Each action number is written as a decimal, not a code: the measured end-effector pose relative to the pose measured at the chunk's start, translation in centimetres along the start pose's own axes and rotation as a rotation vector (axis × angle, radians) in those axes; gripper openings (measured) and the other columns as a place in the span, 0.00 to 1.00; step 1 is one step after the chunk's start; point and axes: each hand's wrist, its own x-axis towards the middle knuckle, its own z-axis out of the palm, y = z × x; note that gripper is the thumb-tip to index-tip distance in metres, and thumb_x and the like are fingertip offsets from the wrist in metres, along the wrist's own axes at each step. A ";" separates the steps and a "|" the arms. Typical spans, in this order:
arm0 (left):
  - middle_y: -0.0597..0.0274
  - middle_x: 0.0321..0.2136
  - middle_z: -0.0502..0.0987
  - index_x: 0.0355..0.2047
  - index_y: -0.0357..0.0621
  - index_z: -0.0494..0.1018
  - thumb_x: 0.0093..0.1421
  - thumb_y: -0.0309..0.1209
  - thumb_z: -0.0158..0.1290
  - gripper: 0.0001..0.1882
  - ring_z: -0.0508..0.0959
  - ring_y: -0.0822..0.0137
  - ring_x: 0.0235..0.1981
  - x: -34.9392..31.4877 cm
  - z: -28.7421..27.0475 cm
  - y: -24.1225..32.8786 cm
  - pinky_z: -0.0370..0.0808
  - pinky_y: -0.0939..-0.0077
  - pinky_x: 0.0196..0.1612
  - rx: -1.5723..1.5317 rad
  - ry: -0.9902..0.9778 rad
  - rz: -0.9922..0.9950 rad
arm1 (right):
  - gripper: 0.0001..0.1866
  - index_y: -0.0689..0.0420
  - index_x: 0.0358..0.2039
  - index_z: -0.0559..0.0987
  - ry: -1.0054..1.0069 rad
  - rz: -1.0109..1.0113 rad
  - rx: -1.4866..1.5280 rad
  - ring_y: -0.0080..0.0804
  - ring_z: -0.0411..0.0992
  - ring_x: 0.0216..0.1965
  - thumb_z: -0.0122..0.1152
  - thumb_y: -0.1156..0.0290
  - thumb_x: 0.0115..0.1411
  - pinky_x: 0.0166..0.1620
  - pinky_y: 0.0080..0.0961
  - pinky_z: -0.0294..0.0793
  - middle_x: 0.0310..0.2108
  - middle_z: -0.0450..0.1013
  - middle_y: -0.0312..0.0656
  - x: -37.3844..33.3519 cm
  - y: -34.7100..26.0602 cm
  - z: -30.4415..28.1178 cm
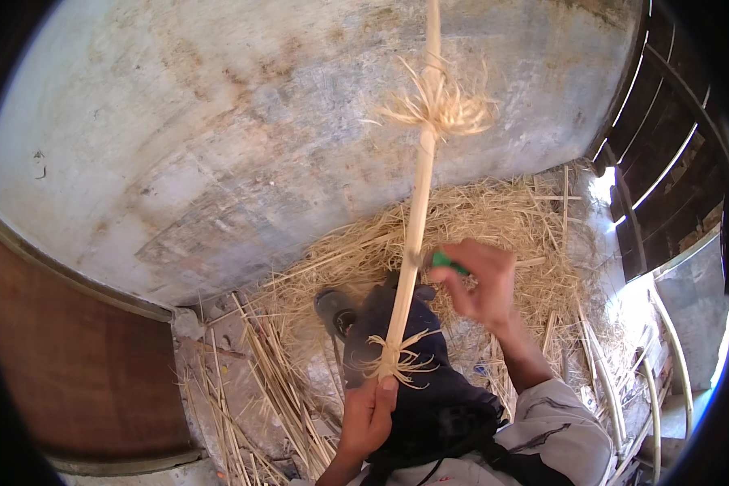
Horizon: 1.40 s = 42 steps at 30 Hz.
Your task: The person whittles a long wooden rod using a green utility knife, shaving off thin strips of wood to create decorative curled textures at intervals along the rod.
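Note:
A long pale wooden stick [418, 211], likely bamboo or cane, slants up from my lap past the top of the view. Curled shavings [437, 109] fan out around it high up, and a second ring of curls [403, 356] sits near its lower end. My left hand [370, 413] is closed round that lower end, just below the curls. Beside the middle of the stick, my right hand [482, 283] is closed on a small green-handled tool [447, 261]. The tool's tip reaches the stick's right side; its blade is too blurred to make out.
Loose shavings [494, 215] heap on the floor by the stained wall [300, 121]. Thin split strips [275, 356] lie at the left, longer poles [599, 373] at the right. A brown panel [73, 348] stands far left, dark slats [664, 154] at right. A dark shoe [334, 312] shows below.

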 end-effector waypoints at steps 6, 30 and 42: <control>0.62 0.16 0.67 0.25 0.37 0.69 0.78 0.34 0.46 0.22 0.67 0.70 0.17 0.2 0.0 0.5 0.64 0.69 0.24 -0.027 0.011 0.018 | 0.12 0.52 0.37 0.87 -0.115 -0.087 0.086 0.38 0.78 0.23 0.76 0.59 0.59 0.26 0.31 0.74 0.25 0.79 0.38 0.8 -0.1 -1.0; 0.70 0.17 0.66 0.31 0.38 0.71 0.80 0.38 0.41 0.21 0.63 0.79 0.19 0.8 -0.5 1.3 0.58 0.76 0.24 0.084 0.074 0.058 | 0.18 0.48 0.38 0.86 -0.139 -0.230 0.006 0.34 0.72 0.19 0.80 0.54 0.51 0.23 0.32 0.70 0.20 0.69 0.33 -0.4 -2.4 0.6; 0.60 0.16 0.67 0.24 0.38 0.68 0.78 0.33 0.44 0.22 0.67 0.68 0.16 1.0 -0.6 1.8 0.64 0.67 0.24 0.078 0.105 0.062 | 0.18 0.48 0.38 0.87 -0.096 -0.232 -0.031 0.33 0.73 0.19 0.80 0.53 0.50 0.25 0.30 0.72 0.21 0.71 0.32 0.5 -2.5 0.7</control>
